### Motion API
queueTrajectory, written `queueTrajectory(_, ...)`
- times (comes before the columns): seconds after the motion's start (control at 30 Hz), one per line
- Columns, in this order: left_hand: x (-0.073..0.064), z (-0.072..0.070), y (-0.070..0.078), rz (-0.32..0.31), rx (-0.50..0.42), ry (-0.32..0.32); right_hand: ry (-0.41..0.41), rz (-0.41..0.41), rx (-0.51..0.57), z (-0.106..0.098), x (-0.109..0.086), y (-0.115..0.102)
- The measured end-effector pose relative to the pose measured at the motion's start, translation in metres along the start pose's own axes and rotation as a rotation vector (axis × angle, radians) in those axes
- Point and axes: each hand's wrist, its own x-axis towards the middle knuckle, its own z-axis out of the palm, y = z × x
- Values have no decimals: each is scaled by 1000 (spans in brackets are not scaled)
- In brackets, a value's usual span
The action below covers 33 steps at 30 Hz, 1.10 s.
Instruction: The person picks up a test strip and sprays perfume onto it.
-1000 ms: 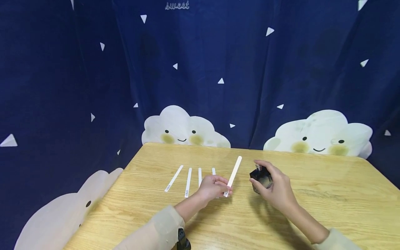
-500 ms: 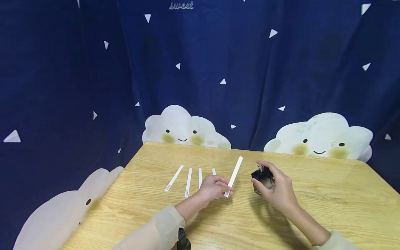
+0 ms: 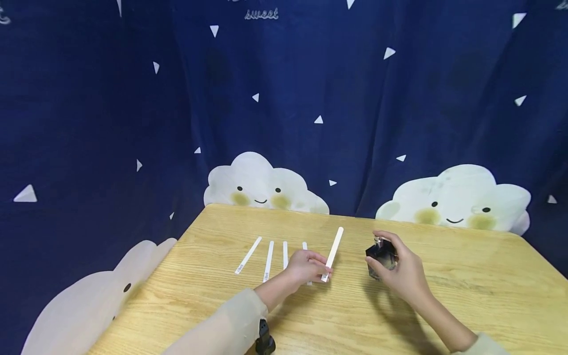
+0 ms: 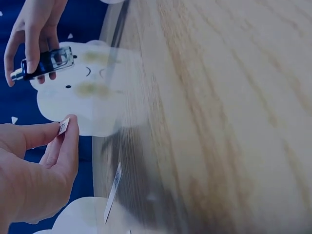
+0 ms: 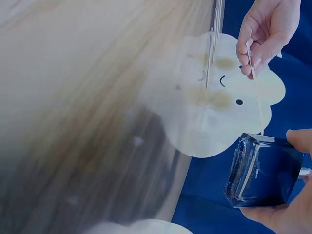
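Observation:
My left hand (image 3: pixel 306 267) pinches a white paper test strip (image 3: pixel 335 250) by its printed lower end, with the rounded end tilted up and away. To the right, my right hand (image 3: pixel 407 273) grips a dark glass perfume bottle (image 3: pixel 380 258) upright above the table. Its index finger lies over the silvery spray head, with the thumb on the bottle's near side. A gap separates bottle and strip in the head view. The right wrist view shows the faceted bottle (image 5: pixel 267 171) large, the left hand (image 5: pixel 270 34) and its thin strip (image 5: pixel 257 92) beyond it.
Several more white strips lie fanned out on the wooden table (image 3: pixel 213 315) at the left, such as the leftmost strip (image 3: pixel 248 255). My left forearm partly covers the nearer ones. A dark blue curtain (image 3: pixel 284 74) with clouds hangs behind the table's far edge.
My right hand has shifted slightly to the right with the perfume bottle, widening the gap to the strip. The left hand keeps its pinch almost in place. The head view has tilted slightly.

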Motion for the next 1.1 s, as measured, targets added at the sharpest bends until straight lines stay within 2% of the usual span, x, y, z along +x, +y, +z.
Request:
queueTrajectory(0.33,13,4,-9,-34,26,13,-55,58,-3,-2,-4,15)
queueTrajectory(0.57,15,6,-11,-60,40,15,-193,200,71,-5,-3,25)
queueTrajectory(0.67,16,8,-12,-73,55,19,-227,244,90,-5,-4,30)
queueTrajectory(1.1,20,9,-13,-137,116,38,-262,258,76,-1,-4,33)
